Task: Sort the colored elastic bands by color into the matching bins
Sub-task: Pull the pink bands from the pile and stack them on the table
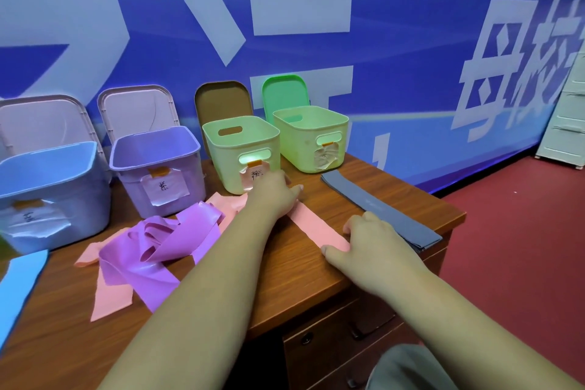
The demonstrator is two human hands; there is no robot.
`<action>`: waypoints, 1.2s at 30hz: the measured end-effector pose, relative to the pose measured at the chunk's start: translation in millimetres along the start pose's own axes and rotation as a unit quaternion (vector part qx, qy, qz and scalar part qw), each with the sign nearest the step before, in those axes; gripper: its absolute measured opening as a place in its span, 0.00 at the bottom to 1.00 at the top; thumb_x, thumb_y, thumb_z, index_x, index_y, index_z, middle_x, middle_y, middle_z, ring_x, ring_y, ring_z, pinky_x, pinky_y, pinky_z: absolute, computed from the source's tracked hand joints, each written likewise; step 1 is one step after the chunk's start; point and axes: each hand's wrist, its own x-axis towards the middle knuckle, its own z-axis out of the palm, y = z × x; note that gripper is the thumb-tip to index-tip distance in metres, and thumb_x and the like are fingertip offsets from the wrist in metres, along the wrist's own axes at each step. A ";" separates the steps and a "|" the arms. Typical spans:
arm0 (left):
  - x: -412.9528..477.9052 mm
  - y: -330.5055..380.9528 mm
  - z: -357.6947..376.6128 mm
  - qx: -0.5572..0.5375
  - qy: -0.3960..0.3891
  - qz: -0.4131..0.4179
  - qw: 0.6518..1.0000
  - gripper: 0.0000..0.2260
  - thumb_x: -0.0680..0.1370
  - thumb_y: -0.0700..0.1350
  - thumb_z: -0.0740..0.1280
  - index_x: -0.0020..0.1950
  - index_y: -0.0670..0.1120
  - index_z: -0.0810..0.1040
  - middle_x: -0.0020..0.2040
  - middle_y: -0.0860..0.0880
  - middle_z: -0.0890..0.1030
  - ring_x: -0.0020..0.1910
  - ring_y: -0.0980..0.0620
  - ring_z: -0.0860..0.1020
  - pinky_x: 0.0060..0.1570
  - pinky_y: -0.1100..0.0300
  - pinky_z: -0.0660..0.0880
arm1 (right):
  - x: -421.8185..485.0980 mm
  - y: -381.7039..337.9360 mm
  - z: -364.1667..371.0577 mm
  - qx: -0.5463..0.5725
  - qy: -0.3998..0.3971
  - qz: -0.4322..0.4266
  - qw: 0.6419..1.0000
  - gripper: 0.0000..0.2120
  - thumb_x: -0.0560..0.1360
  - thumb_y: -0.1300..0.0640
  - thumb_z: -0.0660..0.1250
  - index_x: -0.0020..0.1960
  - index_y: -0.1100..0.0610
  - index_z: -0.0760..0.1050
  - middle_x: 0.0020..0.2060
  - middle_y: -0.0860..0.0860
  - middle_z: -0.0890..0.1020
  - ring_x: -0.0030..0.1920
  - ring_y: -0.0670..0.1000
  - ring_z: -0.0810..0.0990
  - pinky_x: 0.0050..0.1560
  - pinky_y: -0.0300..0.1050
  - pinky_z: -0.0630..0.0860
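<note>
Starting at the near side of the counter, the right hand was at the near end of the pink strip, thumb and fingers bent around that end and gripping it. The strip lay flat on the counter. At its far end lay the left hand, fingers straight, pressing down and clasping nothing.

Just right of the strip, running alongside it, was a squared stack of grey bands. Left of the strip, a tangle of purple bands lay over further pink bands. A blue band lay well left of it.

Four open bins stood beyond the strip's far end:
- the pale green bin directly behind;
- the green bin behind and right;
- the purple bin and blue bin behind and left.

Each carried a paper label, too small to read.

Risks, as judged:
- No bin shell is pink, so a misread label would misfile the strip.
- A stretched strip let go at one end could snap back and scatter the grey stack.
- Pulling the buried pink bands could drag the purple ones along.
</note>
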 end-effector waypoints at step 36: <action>-93.9 -111.1 -89.7 -0.125 0.188 -0.006 0.974 0.04 0.81 0.46 0.66 0.52 0.53 0.80 0.48 0.52 0.81 0.49 0.53 0.79 0.44 0.60 0.72 | 46.8 -110.9 79.2 0.172 0.023 -0.158 0.972 0.09 0.79 0.46 0.65 0.56 0.44 0.79 0.48 0.42 0.76 0.51 0.46 0.78 0.55 0.52 0.79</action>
